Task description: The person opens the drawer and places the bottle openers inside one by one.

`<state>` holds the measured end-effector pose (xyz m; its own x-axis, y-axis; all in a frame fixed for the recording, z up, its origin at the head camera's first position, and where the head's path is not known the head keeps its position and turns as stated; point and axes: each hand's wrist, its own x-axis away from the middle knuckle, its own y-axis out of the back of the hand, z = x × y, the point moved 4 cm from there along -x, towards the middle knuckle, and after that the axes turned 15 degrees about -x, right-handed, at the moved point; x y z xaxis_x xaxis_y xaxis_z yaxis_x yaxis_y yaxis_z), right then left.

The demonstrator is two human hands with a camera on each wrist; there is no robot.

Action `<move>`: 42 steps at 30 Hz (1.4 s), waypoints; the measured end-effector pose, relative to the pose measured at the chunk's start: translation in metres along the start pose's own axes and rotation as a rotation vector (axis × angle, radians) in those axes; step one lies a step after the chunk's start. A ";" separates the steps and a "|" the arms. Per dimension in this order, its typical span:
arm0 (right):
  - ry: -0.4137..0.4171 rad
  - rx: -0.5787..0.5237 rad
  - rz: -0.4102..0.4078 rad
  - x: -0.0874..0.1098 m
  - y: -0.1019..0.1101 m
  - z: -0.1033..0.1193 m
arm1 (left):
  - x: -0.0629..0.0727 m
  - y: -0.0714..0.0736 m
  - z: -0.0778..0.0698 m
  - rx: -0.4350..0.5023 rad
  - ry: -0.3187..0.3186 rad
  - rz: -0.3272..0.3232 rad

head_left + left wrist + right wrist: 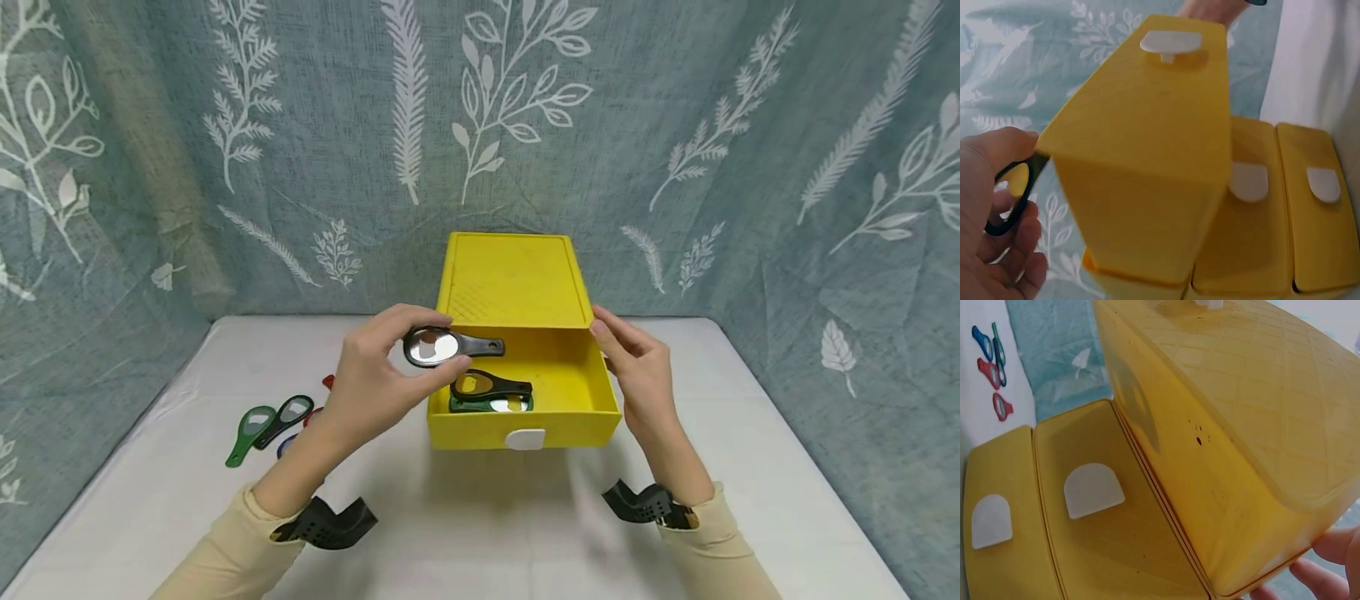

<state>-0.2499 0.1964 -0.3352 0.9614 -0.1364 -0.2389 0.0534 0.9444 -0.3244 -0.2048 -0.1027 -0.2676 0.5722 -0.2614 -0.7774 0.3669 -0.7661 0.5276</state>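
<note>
From the head view I see my left hand (375, 367) pinching a black-framed handheld magnifying glass with a round lens (442, 346) by its lens end, thumb and fingers curled around the rim, the handle pointing toward my right hand. It hangs in the air just above the near-left corner of the open yellow plastic drawer (592, 392), not touching it. In the left wrist view the same black magnifier (1013, 197) shows between my curled fingers, beside the yellow drawer wall (1147, 156).

My right hand (637, 375) rests against the drawer's far-right edge, fingers fairly straight and lightly laid on the wall, holding nothing else. In the right wrist view only my fingertips (1329, 562) show under the drawer's yellow side.

Inside the drawer, below my left hand, lie 2 more magnifiers stacked: a black one with a yellowish lens (487, 386) on top of a green one (495, 405). A white tab handle (525, 439) sits on the drawer front.

To the left of my left hand, on the white table (465, 533), lie a green magnifier (250, 433) and a black one (288, 417), with red and blue ones partly hidden behind my wrist.
</note>
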 end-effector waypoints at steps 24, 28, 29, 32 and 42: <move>-0.005 0.028 -0.004 0.000 0.000 0.001 | -0.034 -0.038 -0.011 -0.031 -0.005 0.143; -0.003 0.028 0.000 0.000 -0.001 0.001 | -0.028 -0.021 -0.030 0.045 0.035 0.041; -0.001 0.028 0.000 0.000 -0.001 0.002 | -0.025 -0.017 -0.036 0.079 0.044 0.025; 0.004 0.025 0.006 0.000 -0.001 0.002 | -0.011 -0.011 -0.053 0.188 0.049 0.007; -0.005 0.014 0.003 0.001 0.000 0.002 | 0.038 -0.045 -0.071 0.348 0.235 0.171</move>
<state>-0.2485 0.1963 -0.3338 0.9629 -0.1318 -0.2354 0.0538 0.9489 -0.3108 -0.1470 -0.0365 -0.2967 0.7691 -0.2914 -0.5689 0.0075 -0.8858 0.4639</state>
